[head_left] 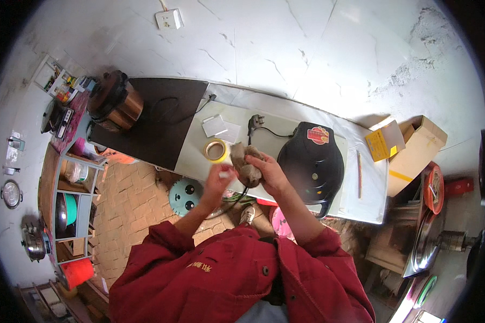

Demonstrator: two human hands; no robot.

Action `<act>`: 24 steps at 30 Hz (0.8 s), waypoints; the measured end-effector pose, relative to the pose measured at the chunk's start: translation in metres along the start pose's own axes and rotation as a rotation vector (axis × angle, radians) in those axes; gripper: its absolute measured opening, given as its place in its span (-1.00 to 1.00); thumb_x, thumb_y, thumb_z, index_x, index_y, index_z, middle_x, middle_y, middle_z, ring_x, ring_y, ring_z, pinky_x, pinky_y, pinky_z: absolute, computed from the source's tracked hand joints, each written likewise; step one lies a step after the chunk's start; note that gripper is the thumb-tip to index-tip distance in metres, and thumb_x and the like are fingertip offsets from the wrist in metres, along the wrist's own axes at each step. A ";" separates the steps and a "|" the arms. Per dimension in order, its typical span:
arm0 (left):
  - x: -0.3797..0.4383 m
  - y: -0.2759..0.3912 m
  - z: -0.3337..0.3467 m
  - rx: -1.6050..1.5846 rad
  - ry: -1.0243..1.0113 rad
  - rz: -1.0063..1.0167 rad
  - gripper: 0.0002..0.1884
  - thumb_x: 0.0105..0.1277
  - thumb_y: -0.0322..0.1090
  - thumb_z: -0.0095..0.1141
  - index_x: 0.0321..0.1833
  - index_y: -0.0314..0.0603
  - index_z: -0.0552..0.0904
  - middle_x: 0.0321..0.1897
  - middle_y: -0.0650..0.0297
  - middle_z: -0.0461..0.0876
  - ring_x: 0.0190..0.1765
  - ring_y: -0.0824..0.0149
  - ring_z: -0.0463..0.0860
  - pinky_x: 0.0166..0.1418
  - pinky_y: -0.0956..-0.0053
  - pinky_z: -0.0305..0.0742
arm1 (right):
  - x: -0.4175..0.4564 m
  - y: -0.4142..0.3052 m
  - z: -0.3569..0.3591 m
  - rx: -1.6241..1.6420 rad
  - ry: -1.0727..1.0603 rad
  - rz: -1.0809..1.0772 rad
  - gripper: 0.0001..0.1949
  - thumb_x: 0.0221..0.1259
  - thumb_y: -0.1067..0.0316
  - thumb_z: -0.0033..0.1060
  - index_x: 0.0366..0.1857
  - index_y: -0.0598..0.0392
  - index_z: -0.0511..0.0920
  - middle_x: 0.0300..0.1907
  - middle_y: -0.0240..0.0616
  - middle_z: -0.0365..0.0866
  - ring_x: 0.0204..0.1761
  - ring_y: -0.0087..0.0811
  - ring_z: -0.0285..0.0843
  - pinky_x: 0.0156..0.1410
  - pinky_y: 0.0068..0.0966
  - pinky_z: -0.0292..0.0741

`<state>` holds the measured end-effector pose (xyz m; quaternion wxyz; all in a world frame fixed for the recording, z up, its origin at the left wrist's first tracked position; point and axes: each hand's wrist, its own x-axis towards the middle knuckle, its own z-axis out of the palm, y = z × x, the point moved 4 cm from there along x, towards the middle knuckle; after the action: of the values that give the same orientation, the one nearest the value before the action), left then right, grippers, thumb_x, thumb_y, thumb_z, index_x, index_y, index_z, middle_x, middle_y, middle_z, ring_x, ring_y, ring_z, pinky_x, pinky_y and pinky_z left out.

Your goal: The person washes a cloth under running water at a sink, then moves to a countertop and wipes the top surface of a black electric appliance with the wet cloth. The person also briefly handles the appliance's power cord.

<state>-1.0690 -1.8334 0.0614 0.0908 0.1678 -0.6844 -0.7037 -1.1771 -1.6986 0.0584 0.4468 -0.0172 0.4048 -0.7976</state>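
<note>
In my right hand [270, 173] is a crumpled grey-brown cloth [246, 161], wrapped about a black power cord [245, 190]. The cord shows above and below the cloth, its lower part hanging past the counter edge. My left hand [219, 181] is just left of the cloth, fingers bent and blurred; a whitish patch shows at the fingers, and whether they grip anything is unclear. Right of my hands sits a closed black electric griddle [313, 165]. A three-pin plug [256, 121] lies on the counter above the cloth. Beside my left hand is a yellow tape roll [216, 150].
White flat pieces [222, 128] lie behind the tape. A copper-coloured electric pressure cooker [115, 103] stands left on the dark counter section [161, 117]. A pencil [359, 174], a yellow box [382, 143] and a cardboard box [418, 151] are at right. A round blue stool [186, 196] is below.
</note>
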 end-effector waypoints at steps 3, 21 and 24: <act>0.048 0.024 -0.005 -0.120 -0.173 -0.128 -0.58 0.57 -0.15 -0.09 0.37 -0.21 0.45 0.22 0.23 0.54 0.22 0.41 0.51 0.30 0.46 0.41 | -0.016 -0.007 0.011 -0.385 -0.072 -0.043 -0.62 0.32 0.35 0.30 0.16 0.23 0.51 -0.04 -0.30 0.66 -0.06 -0.52 0.61 0.06 -0.54 0.56; 0.071 0.190 -0.009 0.339 -0.116 0.256 -0.56 0.59 -0.10 -0.10 -0.17 -0.38 0.71 -0.12 0.08 0.74 0.09 0.29 0.67 0.31 0.37 0.43 | -0.028 -0.029 0.109 -0.414 -0.433 0.041 -0.68 0.22 0.33 0.35 0.03 0.10 0.57 -0.12 -0.42 0.67 -0.08 -0.55 0.58 0.11 -0.51 0.53; 0.093 0.211 -0.041 0.160 0.000 0.345 -0.57 0.59 -0.08 -0.11 -0.32 -0.28 0.62 -0.30 0.17 0.67 0.07 0.20 0.69 0.32 0.28 0.44 | -0.029 -0.002 0.139 -0.532 -0.541 -0.055 -0.72 0.19 0.38 0.32 -0.04 0.16 0.54 -0.18 -0.33 0.69 -0.13 -0.54 0.57 0.06 -0.52 0.52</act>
<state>-1.1621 -1.9143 0.2609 0.1964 0.0549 -0.7570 -0.6208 -1.1074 -1.7645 0.1629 0.4960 -0.3532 0.4645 -0.6430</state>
